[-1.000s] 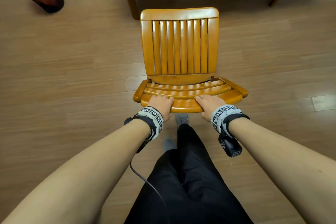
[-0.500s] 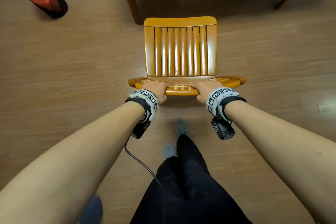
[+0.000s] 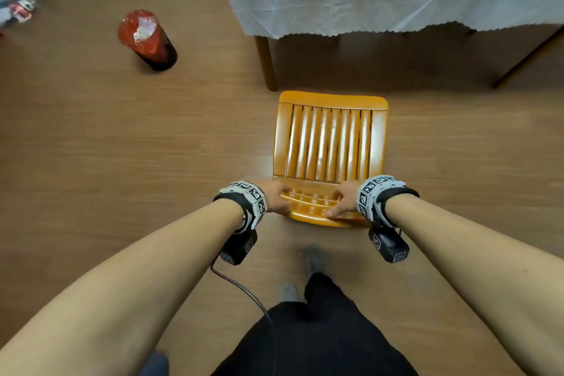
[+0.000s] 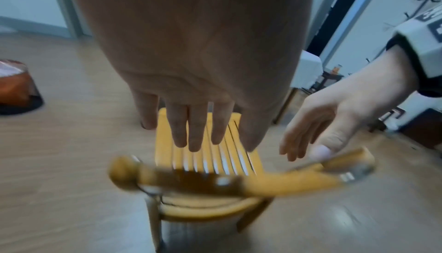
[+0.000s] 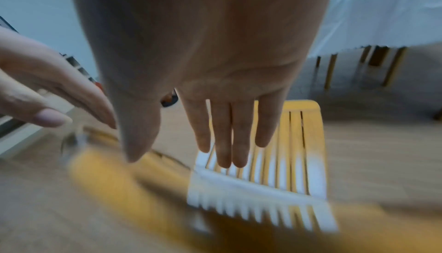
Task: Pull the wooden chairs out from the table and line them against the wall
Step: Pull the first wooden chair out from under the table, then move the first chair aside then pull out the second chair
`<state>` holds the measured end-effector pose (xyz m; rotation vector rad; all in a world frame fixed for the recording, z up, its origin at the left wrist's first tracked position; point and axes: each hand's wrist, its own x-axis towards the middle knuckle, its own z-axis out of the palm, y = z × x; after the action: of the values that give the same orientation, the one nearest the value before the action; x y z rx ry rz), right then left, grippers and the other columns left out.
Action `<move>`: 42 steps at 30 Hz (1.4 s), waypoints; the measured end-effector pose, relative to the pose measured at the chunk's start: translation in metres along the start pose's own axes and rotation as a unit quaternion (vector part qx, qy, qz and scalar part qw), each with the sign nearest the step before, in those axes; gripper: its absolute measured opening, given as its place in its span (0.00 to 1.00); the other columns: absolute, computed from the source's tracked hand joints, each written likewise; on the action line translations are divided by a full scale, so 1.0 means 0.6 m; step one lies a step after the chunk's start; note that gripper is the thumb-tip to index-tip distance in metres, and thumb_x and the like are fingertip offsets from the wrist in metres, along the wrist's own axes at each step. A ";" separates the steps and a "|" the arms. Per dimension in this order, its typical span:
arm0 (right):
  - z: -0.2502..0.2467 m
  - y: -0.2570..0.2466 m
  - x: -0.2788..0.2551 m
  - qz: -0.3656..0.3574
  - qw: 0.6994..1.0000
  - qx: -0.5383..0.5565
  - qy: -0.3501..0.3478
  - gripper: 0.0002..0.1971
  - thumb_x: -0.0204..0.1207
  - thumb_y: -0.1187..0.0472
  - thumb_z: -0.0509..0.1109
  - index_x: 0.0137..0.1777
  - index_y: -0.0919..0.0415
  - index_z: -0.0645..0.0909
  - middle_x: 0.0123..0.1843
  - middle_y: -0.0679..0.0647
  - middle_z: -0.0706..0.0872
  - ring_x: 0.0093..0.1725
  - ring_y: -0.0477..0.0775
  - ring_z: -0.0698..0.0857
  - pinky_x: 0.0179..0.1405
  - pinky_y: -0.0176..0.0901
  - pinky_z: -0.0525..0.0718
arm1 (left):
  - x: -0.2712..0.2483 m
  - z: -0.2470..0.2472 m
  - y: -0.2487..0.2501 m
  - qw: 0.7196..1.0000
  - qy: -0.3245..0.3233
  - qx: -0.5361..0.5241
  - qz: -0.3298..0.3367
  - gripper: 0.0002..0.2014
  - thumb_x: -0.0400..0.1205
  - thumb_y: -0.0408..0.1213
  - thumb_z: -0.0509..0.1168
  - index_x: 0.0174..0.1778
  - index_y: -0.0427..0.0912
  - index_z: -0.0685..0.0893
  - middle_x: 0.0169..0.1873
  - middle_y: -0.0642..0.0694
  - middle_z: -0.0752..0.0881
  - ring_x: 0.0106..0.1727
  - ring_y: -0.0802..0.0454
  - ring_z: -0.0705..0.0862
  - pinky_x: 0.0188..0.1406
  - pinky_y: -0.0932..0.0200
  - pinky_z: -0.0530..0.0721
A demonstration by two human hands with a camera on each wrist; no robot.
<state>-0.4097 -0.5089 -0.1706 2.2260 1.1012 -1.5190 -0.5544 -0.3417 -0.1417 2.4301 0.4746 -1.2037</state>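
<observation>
Both forearms reach forward and down, roughly parallel, bare to the wrists, each wrist wrapped in a grey band with black-and-white markers and a small black camera hanging beneath. The left hand (image 3: 276, 197) is flat, fingers (image 4: 196, 130) straight and close together, thumb apart to the side. The right hand (image 3: 343, 199) mirrors it, fingers (image 5: 224, 140) extended and held together, thumb splayed inward. Neither grip is closed on anything; both palms face down. Below, a dark-trousered leg and a grey-socked foot (image 3: 316, 259) step forward.
</observation>
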 end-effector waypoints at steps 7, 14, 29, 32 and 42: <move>-0.207 -0.131 -0.016 -0.053 0.985 -0.073 0.149 0.27 0.83 0.43 0.63 0.70 0.63 0.83 0.64 0.61 0.89 0.61 0.62 0.87 0.62 0.55 0.86 | -0.099 -0.142 -0.118 0.989 0.097 -0.046 -0.104 0.27 0.86 0.52 0.58 0.80 0.43 0.74 0.74 0.39 0.79 0.71 0.39 0.79 0.67 0.50 0.78; -0.363 -0.300 -0.027 -0.086 0.961 -0.111 0.237 0.25 0.81 0.47 0.64 0.71 0.61 0.82 0.67 0.62 0.86 0.62 0.66 0.86 0.63 0.58 0.85 | -0.198 -0.253 -0.269 0.961 0.185 -0.041 -0.199 0.25 0.84 0.54 0.56 0.73 0.46 0.79 0.69 0.38 0.82 0.66 0.37 0.81 0.63 0.48 0.79; -0.653 -0.635 0.070 -0.027 0.945 -0.137 0.295 0.23 0.80 0.43 0.65 0.67 0.58 0.82 0.62 0.61 0.87 0.60 0.65 0.86 0.62 0.54 0.84 | -0.241 -0.527 -0.661 0.943 0.281 0.033 -0.174 0.26 0.84 0.54 0.54 0.74 0.46 0.77 0.69 0.41 0.82 0.66 0.40 0.82 0.57 0.49 0.78; -0.706 -0.693 0.080 -0.022 0.944 -0.138 0.298 0.21 0.80 0.45 0.65 0.64 0.59 0.82 0.60 0.60 0.87 0.59 0.64 0.86 0.61 0.55 0.84 | -0.236 -0.577 -0.732 0.947 0.272 0.045 -0.164 0.26 0.84 0.54 0.54 0.74 0.46 0.77 0.69 0.41 0.82 0.66 0.40 0.82 0.58 0.48 0.79; -0.819 -0.751 0.169 -0.021 0.942 -0.155 0.296 0.22 0.85 0.49 0.63 0.73 0.62 0.76 0.68 0.59 0.83 0.66 0.61 0.83 0.53 0.47 0.77 | -0.143 -0.719 -0.843 0.955 0.255 0.084 -0.125 0.25 0.82 0.53 0.55 0.71 0.45 0.78 0.68 0.40 0.83 0.67 0.39 0.81 0.58 0.47 0.79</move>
<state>-0.3580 0.1254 0.0518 2.4873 1.4285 -0.6120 -0.5430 0.2933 0.0725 2.8987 0.8819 -0.7085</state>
